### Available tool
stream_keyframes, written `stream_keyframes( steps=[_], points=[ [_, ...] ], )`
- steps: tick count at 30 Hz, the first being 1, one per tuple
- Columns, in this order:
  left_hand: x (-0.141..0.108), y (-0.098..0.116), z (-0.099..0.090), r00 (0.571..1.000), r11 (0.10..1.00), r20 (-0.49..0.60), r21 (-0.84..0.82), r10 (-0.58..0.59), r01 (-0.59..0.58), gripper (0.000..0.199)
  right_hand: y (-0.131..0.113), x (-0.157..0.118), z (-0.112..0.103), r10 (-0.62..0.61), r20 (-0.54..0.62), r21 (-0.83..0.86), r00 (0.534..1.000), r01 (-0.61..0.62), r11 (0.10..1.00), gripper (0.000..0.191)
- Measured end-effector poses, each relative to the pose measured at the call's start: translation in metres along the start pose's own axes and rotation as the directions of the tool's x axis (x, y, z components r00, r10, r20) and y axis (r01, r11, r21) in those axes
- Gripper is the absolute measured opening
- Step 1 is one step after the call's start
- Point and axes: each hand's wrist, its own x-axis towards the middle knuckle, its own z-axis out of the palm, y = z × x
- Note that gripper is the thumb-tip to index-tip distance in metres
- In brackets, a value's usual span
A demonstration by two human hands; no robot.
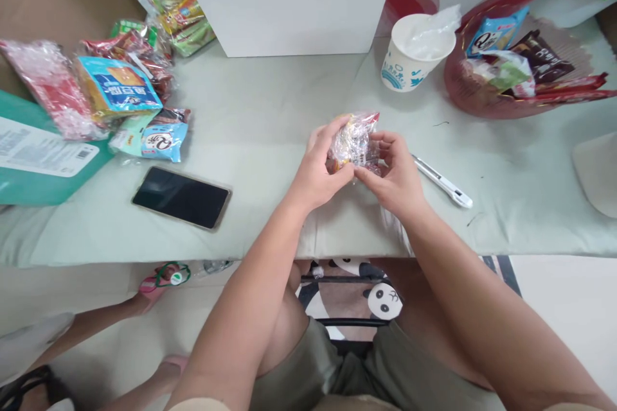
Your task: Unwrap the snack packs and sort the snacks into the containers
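Observation:
Between my two hands, just above the cloth-covered table, is a clear crinkled plastic packet with red and yellow print. My left hand grips its left side, thumb along the lower edge. On the other side my right hand has its fingers and thumb closed on the packet. What lies inside the wrapping cannot be made out. A white utility knife rests on the cloth just right of my right hand.
A phone and piled snack packets lie left. A paper cup holding plastic and a red-rimmed basket of snacks stand right. A white box stands behind. Another person's legs show lower left.

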Motion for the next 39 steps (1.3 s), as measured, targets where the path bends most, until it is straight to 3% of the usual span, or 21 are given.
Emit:
stream_keyframes(
  steps=[3, 6, 9, 12, 15, 17, 20, 23, 26, 29, 31, 34, 35, 39],
  points=[
    [-0.001, 0.004, 0.001, 0.999, 0.999, 0.044, -0.045, -0.009, 0.011, 0.066, -0.006, -0.006, -0.004, -0.047, -0.031, 0.034, 0.998, 0.048, 0.998, 0.058],
    [-0.001, 0.013, 0.003, 0.997, 0.997, 0.062, -0.062, -0.039, 0.043, 0.041, -0.010, -0.012, -0.008, -0.052, -0.044, 0.046, 0.998, 0.054, 0.998, 0.050],
    [0.000, 0.019, 0.004, 0.999, 0.997, 0.006, -0.053, -0.054, 0.054, 0.026, -0.012, -0.015, -0.015, -0.051, -0.093, 0.007, 0.994, 0.052, 0.999, 0.035],
    [0.002, 0.017, 0.004, 0.993, 0.998, -0.096, 0.004, -0.066, 0.067, 0.024, -0.011, -0.016, -0.034, -0.099, -0.187, -0.197, 0.977, 0.061, 0.979, 0.026],
    [0.003, 0.014, 0.002, 0.981, 0.993, -0.166, 0.045, -0.103, 0.112, 0.023, -0.001, -0.017, -0.062, -0.160, -0.214, -0.509, 0.964, 0.030, 0.860, 0.028],
    [0.004, 0.013, 0.000, 0.974, 0.990, -0.188, 0.049, -0.123, 0.135, 0.021, 0.010, -0.019, -0.082, -0.139, -0.213, -0.642, 0.967, -0.031, 0.766, 0.033],
    [0.005, 0.014, -0.001, 0.974, 0.989, -0.188, 0.048, -0.127, 0.139, 0.020, 0.026, -0.023, -0.104, -0.022, -0.220, -0.724, 0.975, -0.148, 0.674, 0.038],
    [0.005, 0.013, -0.001, 0.982, 0.990, -0.143, 0.049, -0.122, 0.130, 0.030, 0.033, -0.024, -0.112, 0.015, -0.188, -0.768, 0.982, -0.157, 0.621, 0.024],
    [0.006, 0.011, -0.001, 0.987, 0.987, -0.086, 0.071, -0.139, 0.145, 0.041, 0.028, -0.023, -0.106, -0.029, -0.266, -0.703, 0.964, -0.173, 0.690, 0.013],
    [0.006, 0.009, 0.001, 0.985, 0.981, -0.053, 0.093, -0.165, 0.169, 0.043, 0.014, -0.022, -0.088, 0.036, -0.354, -0.326, 0.935, -0.159, 0.932, 0.011],
    [0.007, 0.009, 0.004, 0.986, 0.980, -0.031, 0.109, -0.164, 0.166, 0.042, 0.004, -0.022, -0.073, 0.039, -0.240, -0.071, 0.970, -0.057, 0.996, 0.019],
    [0.008, 0.010, 0.014, 0.989, 0.981, 0.011, 0.128, -0.150, 0.147, 0.042, -0.007, -0.024, -0.052, 0.000, 0.000, -0.083, 1.000, 0.000, 0.997, 0.050],
    [0.008, 0.010, 0.017, 0.989, 0.982, 0.021, 0.130, -0.144, 0.140, 0.044, -0.009, -0.024, -0.046, 0.005, 0.043, -0.119, 0.999, 0.000, 0.993, 0.052],
    [0.006, 0.009, 0.028, 0.994, 0.984, 0.019, 0.142, -0.112, 0.108, 0.046, -0.011, -0.022, -0.032, 0.028, 0.018, -0.112, 0.999, -0.026, 0.993, 0.034]
  ],
)
